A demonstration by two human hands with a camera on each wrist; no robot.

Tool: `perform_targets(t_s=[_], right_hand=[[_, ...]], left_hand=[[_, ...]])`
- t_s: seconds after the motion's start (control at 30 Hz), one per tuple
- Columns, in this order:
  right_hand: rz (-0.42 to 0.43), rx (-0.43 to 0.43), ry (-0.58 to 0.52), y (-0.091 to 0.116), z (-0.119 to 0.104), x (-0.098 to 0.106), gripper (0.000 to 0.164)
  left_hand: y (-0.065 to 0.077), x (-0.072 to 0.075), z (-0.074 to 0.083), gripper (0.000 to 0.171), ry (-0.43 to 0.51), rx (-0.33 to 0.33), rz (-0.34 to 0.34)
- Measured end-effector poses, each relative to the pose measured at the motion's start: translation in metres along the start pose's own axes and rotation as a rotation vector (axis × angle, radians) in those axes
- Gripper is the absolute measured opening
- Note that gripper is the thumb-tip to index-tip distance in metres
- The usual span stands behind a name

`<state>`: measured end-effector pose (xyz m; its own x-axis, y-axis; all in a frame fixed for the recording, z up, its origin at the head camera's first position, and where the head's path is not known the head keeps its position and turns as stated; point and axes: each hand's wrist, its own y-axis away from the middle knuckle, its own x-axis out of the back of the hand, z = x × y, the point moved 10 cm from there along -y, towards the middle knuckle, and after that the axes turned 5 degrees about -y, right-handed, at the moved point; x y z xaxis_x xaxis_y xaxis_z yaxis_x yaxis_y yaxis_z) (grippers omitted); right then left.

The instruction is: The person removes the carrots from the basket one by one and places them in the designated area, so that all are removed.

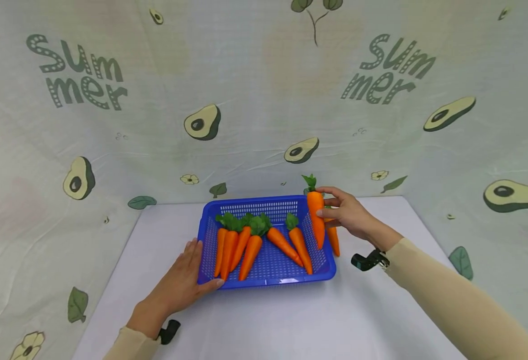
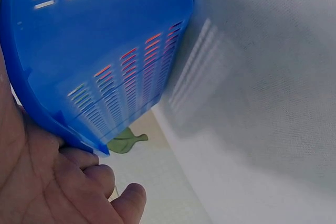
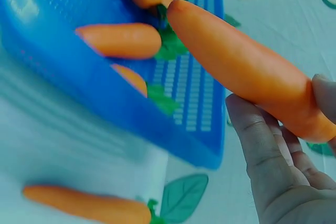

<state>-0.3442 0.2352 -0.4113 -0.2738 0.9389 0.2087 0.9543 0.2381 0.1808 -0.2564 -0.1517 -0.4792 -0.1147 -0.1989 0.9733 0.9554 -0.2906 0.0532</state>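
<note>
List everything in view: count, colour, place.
Table: one, white, under the basket
Basket: one, blue, on the table
Carrots: six, orange with green tops, in the basket
Held carrot: one, same colours, in the right hand
Loose carrot: one, same colours, on the table right of the basket
Cloth: one, pale, printed, behind the table
Wrist devices: two, black, one per wrist
Sleeves: two, beige, foreground
Left hand: one, bare, touching the basket
Right hand: one, bare, gripping the held carrot

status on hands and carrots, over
Right hand holding carrot near basket; left hand touching it. Loose carrot on table alongside. Nothing visibly blocking.
</note>
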Motion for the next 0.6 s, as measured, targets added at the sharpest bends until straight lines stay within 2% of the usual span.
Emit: perform_targets(t_s=[0.27,0.6], right_hand=[[0.054,-0.002,0.020,0.005,0.009,0.036,0.070],[0.124,-0.058,0.061,0.007,0.035,0.078,0.071]], left_hand=[[0.002,-0.002,-0.001,0.122,-0.005,0.009,-0.012],[0.001,0.000,0.001,0.124,-0.017,-0.006,0.003]])
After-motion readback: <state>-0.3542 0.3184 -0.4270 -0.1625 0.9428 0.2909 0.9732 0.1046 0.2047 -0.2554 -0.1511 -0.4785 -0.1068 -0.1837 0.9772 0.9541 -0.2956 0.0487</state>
